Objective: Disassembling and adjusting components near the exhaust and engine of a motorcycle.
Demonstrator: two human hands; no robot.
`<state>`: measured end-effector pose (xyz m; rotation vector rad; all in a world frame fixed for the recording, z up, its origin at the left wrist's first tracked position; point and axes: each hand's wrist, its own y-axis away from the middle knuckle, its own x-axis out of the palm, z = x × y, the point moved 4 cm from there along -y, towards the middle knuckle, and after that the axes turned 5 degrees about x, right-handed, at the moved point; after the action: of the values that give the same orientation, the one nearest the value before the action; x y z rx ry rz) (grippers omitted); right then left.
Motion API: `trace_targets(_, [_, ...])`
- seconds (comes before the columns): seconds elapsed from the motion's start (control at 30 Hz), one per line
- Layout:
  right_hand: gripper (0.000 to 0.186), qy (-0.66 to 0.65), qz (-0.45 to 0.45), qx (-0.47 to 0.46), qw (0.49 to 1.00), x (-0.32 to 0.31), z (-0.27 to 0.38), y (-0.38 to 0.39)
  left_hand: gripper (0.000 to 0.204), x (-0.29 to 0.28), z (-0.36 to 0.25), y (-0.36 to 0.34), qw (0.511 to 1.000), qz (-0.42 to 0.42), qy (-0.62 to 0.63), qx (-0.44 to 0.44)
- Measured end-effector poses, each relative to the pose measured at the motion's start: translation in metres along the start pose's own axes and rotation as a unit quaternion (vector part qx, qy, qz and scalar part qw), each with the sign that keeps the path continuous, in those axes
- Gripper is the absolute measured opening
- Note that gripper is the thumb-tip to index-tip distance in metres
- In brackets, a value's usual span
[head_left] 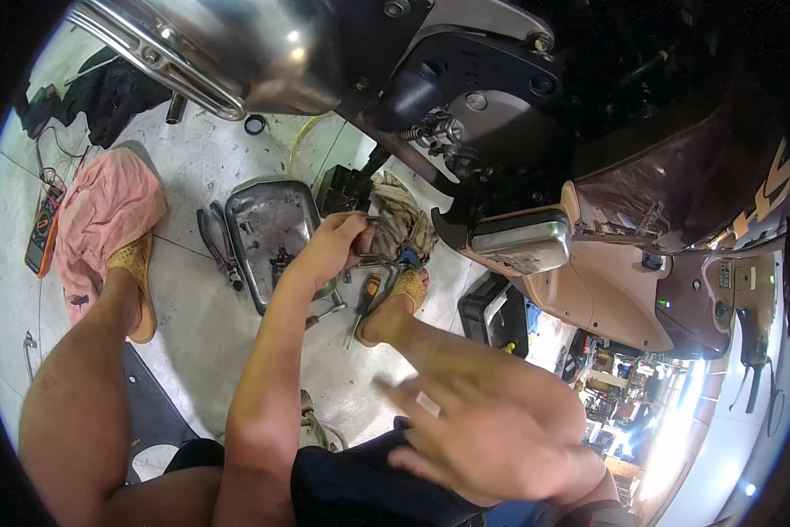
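Note:
My left hand (336, 249) reaches down to the right of a metal tray (272, 206), its fingers closed among metal tools. What they grip is hidden behind the hand. Shiny metal tools (379, 261) lie beside the fingertips, next to a crumpled, stained rag (401, 211). Just below them, a screwdriver with an orange and black handle (371, 286) rests by my right foot. My right hand (478, 435) is raised over my right thigh, blurred by motion, with fingers apart and nothing visible between them. A small white patch (427, 404) shows on one finger.
A scooter (518, 132) with a metal exhaust (298, 61) and brown panels overhangs the work area. Pliers (216, 241) lie left of the tray. Farther left are a pink cloth (105, 211) and an orange-edged multimeter (42, 230). A black bin (491, 316) stands at right.

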<state>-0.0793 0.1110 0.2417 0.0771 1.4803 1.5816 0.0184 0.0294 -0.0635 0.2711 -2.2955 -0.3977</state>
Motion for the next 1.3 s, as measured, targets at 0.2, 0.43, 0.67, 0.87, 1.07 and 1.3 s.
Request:
trace_targets(0.2, [0.075,-0.004,-0.158,0.156,0.975,-0.027,-0.037,-0.027,0.026,0.015,-0.032,0.025,0.971,0.177,-0.061,-0.151])
trace_targets(0.43, [0.056,-0.139,-0.214,0.136,0.957,-0.02,-0.087,-0.062,0.027,0.038,-0.055,0.045,0.954,0.271,-0.003,-0.13])
trace_targets(0.67, [0.027,-0.175,-0.139,0.213,0.951,0.0,-0.093,-0.075,0.029,0.014,0.024,0.022,0.964,0.143,0.037,-0.22])
trace_targets(0.87, [0.023,0.023,-0.148,0.101,0.984,0.021,-0.058,-0.068,0.029,-0.032,0.191,0.041,0.941,0.064,-0.127,-0.308])
trace_targets(1.07, [0.027,0.021,-0.106,0.061,0.992,0.05,-0.035,-0.075,0.029,-0.064,0.191,0.034,0.952,-0.082,-0.29,-0.064])
trace_targets(1.3, [0.024,0.053,-0.034,0.062,0.996,0.094,0.003,-0.049,0.032,-0.128,0.103,0.029,0.826,-0.365,-0.43,0.001])
